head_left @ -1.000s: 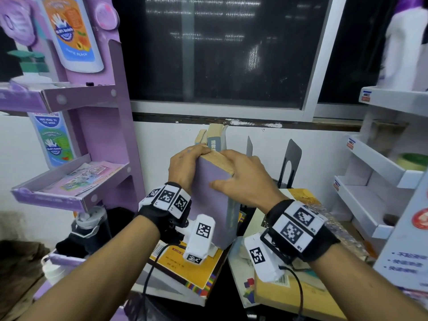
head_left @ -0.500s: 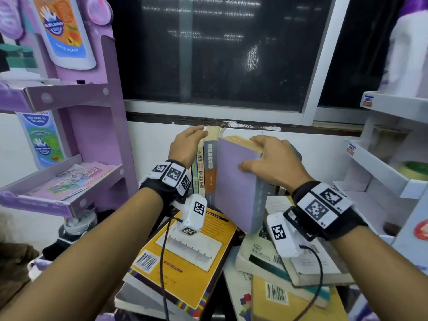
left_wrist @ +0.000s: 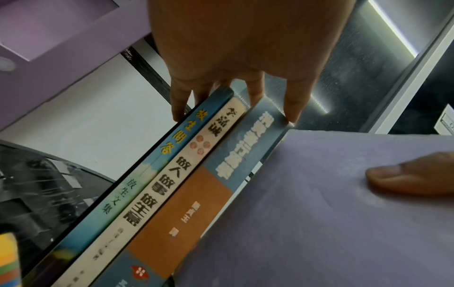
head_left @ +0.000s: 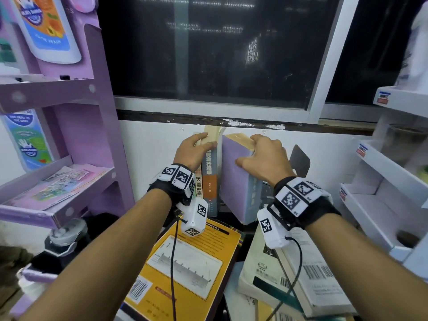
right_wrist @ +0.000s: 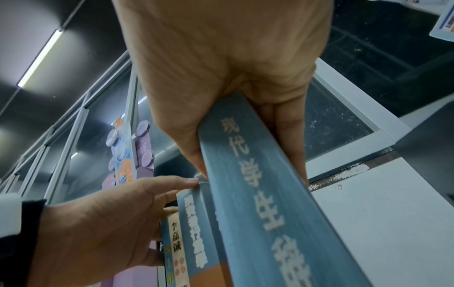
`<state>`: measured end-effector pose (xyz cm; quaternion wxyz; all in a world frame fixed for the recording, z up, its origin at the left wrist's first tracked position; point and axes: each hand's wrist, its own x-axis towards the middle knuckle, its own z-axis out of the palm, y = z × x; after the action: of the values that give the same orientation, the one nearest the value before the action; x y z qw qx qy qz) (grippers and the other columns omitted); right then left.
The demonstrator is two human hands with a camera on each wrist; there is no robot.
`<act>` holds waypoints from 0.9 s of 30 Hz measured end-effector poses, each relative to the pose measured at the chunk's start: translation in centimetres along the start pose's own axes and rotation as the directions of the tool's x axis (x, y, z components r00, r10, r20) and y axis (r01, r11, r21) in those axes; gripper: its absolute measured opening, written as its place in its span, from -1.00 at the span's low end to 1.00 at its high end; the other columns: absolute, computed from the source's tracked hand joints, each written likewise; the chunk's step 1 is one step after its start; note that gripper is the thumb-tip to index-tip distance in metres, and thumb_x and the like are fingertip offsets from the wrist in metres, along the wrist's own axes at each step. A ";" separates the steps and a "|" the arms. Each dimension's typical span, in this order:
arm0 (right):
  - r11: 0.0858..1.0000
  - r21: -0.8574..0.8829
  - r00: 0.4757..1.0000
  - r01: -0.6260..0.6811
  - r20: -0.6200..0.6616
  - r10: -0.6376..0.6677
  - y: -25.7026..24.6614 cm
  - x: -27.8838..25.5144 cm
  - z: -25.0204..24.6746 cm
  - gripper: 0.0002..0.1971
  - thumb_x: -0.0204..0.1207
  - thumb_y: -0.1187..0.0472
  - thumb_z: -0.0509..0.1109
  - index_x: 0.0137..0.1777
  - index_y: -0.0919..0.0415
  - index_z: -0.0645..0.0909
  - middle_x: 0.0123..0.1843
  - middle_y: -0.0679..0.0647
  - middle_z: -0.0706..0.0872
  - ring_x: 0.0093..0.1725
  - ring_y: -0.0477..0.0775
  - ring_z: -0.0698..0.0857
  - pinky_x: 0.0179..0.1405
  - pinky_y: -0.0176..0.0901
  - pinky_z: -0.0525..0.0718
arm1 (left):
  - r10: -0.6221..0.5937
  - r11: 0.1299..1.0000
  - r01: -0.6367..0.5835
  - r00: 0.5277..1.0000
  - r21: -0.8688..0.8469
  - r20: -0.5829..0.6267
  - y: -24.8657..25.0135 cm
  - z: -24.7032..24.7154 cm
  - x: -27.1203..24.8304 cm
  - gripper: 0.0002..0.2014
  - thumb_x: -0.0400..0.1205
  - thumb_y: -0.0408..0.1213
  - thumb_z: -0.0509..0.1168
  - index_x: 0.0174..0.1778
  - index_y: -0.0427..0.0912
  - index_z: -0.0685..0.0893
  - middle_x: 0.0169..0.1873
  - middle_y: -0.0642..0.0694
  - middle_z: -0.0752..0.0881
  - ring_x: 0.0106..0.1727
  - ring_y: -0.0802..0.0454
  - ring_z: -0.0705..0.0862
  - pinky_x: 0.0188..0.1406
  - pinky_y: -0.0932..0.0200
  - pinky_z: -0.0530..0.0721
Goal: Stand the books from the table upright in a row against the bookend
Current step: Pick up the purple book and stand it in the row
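Three upright books (head_left: 209, 181) stand in a row by the wall, spines toward me. My left hand (head_left: 205, 141) grips their tops, fingers hooked over the far side, thumb on the near edge. In the left wrist view those fingers (left_wrist: 176, 108) reach behind the books (left_wrist: 172, 184). My right hand (head_left: 250, 150) grips the top of a thick lavender book (head_left: 234, 188) with a blue spine (right_wrist: 265, 194). That book stands nearly upright just right of the row. A black bookend (head_left: 301, 161) rises to the right, behind my right hand.
A yellow book (head_left: 192, 262) lies flat in front, and a stack of flat books (head_left: 289, 274) lies to its right. A purple display shelf (head_left: 88, 89) stands at the left. White shelves (head_left: 382, 163) stand at the right. A capped bottle (head_left: 67, 235) is low on the left.
My left hand left the lavender book and took hold of the upright books' tops. My right hand carried the lavender book back and up, from tilted to nearly upright beside the row.
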<state>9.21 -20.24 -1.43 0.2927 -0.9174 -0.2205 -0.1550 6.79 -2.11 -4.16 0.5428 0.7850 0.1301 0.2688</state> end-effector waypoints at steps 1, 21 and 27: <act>1.000 0.003 1.000 -0.012 -0.001 0.012 0.1 0.3 0.5 -0.70 0.32 0.09 0.48 0.01 0.19 0.59 -0.11 0.12 0.66 -0.09 0.21 0.60 -0.22 -0.16 0.47 | 0.008 1.000 -0.008 1.000 -0.011 0.000 -0.2 0.1 0.3 -0.50 0.50 0.01 0.42 0.38 0.04 0.63 0.49 -0.05 0.51 0.46 -0.03 0.50 0.49 0.01 0.41; 0.989 0.069 0.989 -0.133 -0.051 0.136 0.3 4.0 8.4 -0.66 0.35 0.12 0.45 0.09 0.20 0.56 0.03 0.23 0.71 0.05 0.35 0.64 -0.14 -0.09 0.54 | 0.137 0.980 -0.137 0.991 -0.145 -0.015 -3.4 0.4 2.5 -0.69 0.47 -0.06 0.50 0.12 0.04 0.70 0.09 0.32 0.64 0.27 0.15 0.61 0.37 0.15 0.52; 0.991 0.077 0.993 -0.113 -0.015 0.114 0.4 4.2 9.1 -0.61 0.35 0.03 0.50 0.12 0.19 0.57 0.04 0.18 0.72 0.08 0.30 0.66 -0.18 -0.14 0.50 | 0.161 0.976 -0.162 0.987 -0.146 -0.019 -3.5 0.5 2.5 -0.68 0.50 -0.06 0.48 0.16 0.02 0.69 0.11 0.26 0.62 0.23 0.17 0.60 0.29 0.21 0.53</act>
<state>14.38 -13.73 -7.04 0.3381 -0.9150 -0.1709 -0.1386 9.45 0.10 -6.85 0.5754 0.7497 0.0476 0.3235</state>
